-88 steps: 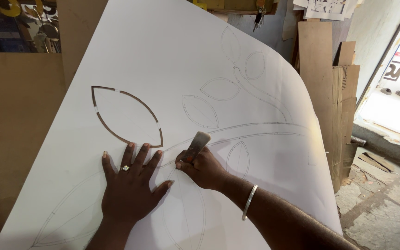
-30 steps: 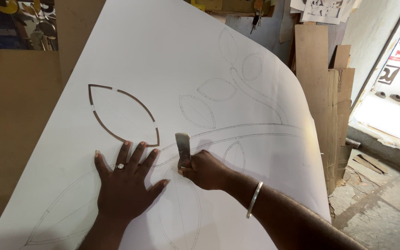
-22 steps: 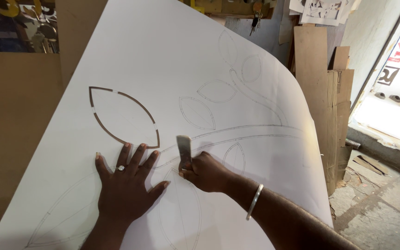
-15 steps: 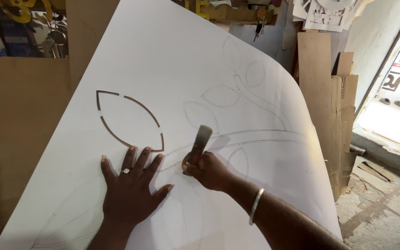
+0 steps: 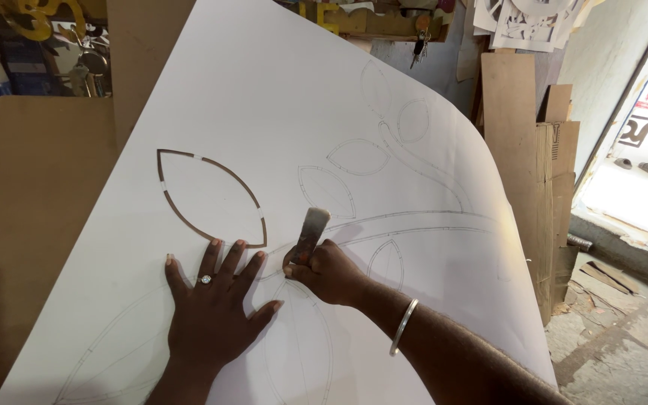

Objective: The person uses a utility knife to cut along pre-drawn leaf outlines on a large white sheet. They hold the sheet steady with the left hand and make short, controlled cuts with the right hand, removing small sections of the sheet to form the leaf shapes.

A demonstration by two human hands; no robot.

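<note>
While left hand [image 5: 211, 315] flattens white sheet [image 5: 279, 135], right hand [image 5: 328, 271] grips knife [image 5: 310, 231] alongside

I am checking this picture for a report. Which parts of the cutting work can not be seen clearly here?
- Head view: the working tip of the cutting tool is hidden inside the right hand.
- The sheet under the left hand is covered by the palm.
- The sheet's lower part is cut off by the bottom edge.
- The pencil lines near the sheet's top are too faint to follow.
</note>
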